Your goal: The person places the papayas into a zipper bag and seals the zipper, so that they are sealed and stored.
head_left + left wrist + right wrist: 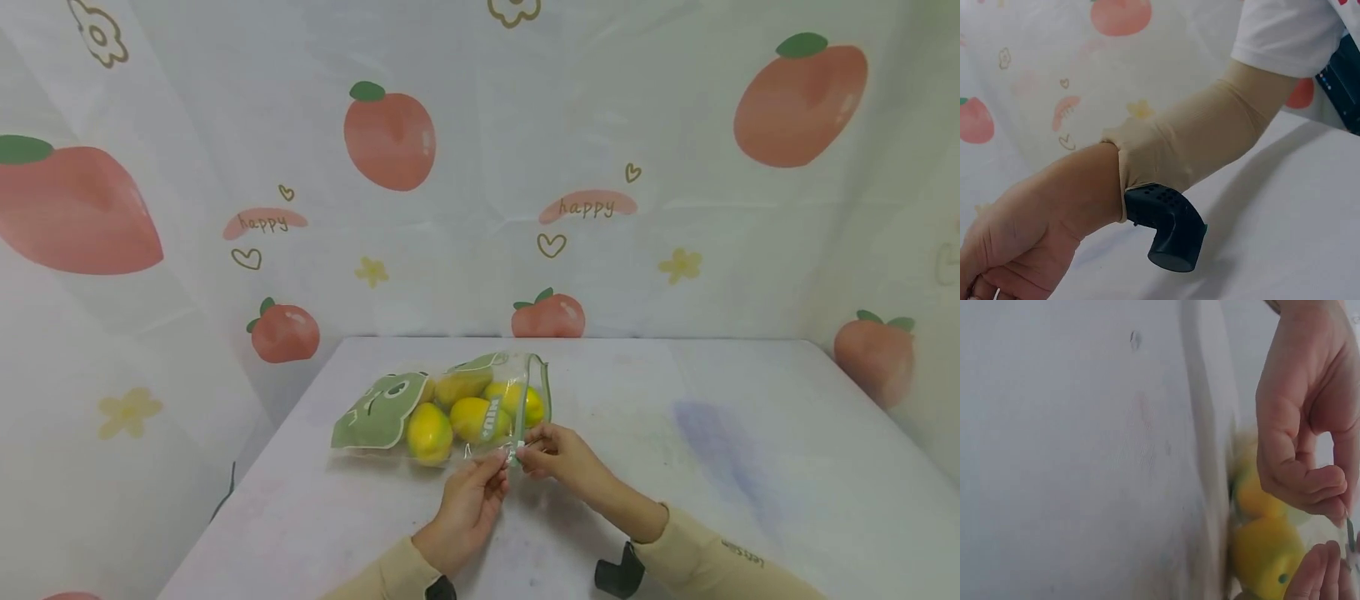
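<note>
A clear zip bag with a green cartoon face [375, 412] lies on the table, holding several yellow, lemon- or mango-like fruits [430, 433]. Its green zip strip [521, 408] runs along the right side. My left hand [467, 504] pinches the bag's near edge beside the zip end. Right next to it, my right hand [566, 458] pinches the zip end with thumb and forefinger, where a small pale piece shows. The left wrist view shows the right forearm's beige sleeve [1179, 140]. Yellow fruit [1266, 556] appears blurred beside the fingers in the right wrist view.
The white table [750, 467] has faint coloured stains. Behind it hangs a white curtain [465, 250] printed with peaches. A black wrist device [621, 571] sits under the right sleeve, and a dark cord [225, 493] hangs at the table's left edge.
</note>
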`<action>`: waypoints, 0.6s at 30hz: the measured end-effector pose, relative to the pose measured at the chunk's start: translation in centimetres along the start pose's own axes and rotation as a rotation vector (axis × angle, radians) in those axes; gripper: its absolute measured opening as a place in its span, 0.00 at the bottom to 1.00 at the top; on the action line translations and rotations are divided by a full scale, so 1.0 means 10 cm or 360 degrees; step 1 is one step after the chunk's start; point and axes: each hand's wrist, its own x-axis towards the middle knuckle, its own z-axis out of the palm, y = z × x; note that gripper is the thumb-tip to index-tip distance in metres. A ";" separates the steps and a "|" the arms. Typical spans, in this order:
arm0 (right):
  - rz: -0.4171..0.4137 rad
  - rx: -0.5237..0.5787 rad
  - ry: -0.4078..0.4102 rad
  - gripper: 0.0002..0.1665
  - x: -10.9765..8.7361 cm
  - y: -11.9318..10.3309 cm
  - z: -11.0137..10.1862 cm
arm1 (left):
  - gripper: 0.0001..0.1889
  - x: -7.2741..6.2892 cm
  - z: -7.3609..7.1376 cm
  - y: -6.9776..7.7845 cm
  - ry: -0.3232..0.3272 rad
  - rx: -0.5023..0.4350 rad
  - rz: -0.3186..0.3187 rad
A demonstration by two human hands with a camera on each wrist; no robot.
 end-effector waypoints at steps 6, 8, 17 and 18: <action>0.0058 0.0224 -0.0012 0.15 0.02 0.05 0.02 | 0.06 -0.01 0.00 -0.03 0.0063 0.0035 0.0058; 0.0065 0.0270 -0.0006 0.14 0.02 0.06 0.03 | 0.05 -0.01 0.00 -0.04 0.0079 0.0045 0.0069; 0.0128 0.0185 0.0108 0.14 0.08 0.02 0.01 | 0.06 -0.03 0.05 -0.05 0.0115 0.0073 0.0056; 0.0140 0.0174 0.0123 0.14 0.10 0.02 0.00 | 0.06 -0.03 0.05 -0.05 0.0115 0.0078 0.0060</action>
